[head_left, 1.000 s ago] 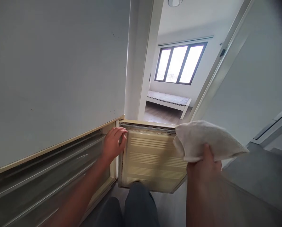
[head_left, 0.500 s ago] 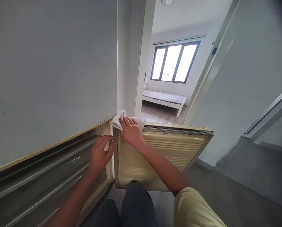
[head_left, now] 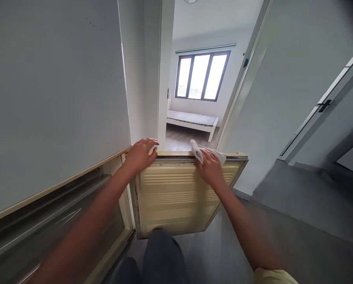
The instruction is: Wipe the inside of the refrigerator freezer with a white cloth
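A yellowed lower fridge door [head_left: 179, 197] stands swung open, its ribbed inner side facing me. My left hand [head_left: 141, 154] rests over the door's top edge at the hinge corner, fingers curled on it. My right hand [head_left: 211, 169] presses a white cloth [head_left: 207, 153] onto the top edge of the door, right of the middle. The closed upper fridge door [head_left: 55, 90] fills the left. Below it the open lower compartment [head_left: 61, 221] shows clear drawer fronts.
Past the door an open doorway leads into a bright room with a window [head_left: 200, 76] and a low white bed frame [head_left: 191, 120]. A white wall [head_left: 283, 90] and a door with a dark handle [head_left: 324, 105] are on the right. My knees [head_left: 161, 252] are just below the fridge door.
My right hand brought the cloth down onto the door's top edge near the hinge, then slid it rightward. My left hand moved from the compartment frame up onto the door's top corner.
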A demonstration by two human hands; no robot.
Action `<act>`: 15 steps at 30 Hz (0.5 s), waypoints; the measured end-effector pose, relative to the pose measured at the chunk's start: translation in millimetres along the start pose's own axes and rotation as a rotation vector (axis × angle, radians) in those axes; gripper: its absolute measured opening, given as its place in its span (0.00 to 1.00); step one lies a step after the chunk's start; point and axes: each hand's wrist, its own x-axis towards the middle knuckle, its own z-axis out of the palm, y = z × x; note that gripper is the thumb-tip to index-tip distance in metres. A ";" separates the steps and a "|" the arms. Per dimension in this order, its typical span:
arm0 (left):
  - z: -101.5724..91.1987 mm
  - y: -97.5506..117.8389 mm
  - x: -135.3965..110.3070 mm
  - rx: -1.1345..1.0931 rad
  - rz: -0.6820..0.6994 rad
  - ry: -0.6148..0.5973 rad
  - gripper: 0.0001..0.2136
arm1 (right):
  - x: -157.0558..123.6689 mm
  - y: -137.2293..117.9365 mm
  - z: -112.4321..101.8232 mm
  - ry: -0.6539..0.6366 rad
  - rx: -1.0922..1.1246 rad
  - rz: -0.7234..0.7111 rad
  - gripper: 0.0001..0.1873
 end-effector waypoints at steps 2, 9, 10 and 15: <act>3.2 -4.1 15.4 -0.012 -0.028 -0.123 0.17 | -12.0 42.5 -8.4 0.028 -0.032 0.081 0.23; 1.9 -17.3 26.5 -0.028 -0.084 -0.301 0.19 | -37.0 122.1 -16.8 0.179 -0.009 0.275 0.27; 0.9 -16.8 25.3 -0.035 -0.088 -0.295 0.18 | -36.8 127.3 -14.3 0.196 0.002 0.317 0.28; -0.9 -13.2 21.1 -0.097 -0.100 -0.240 0.17 | -27.5 155.0 -5.6 0.330 0.099 0.758 0.39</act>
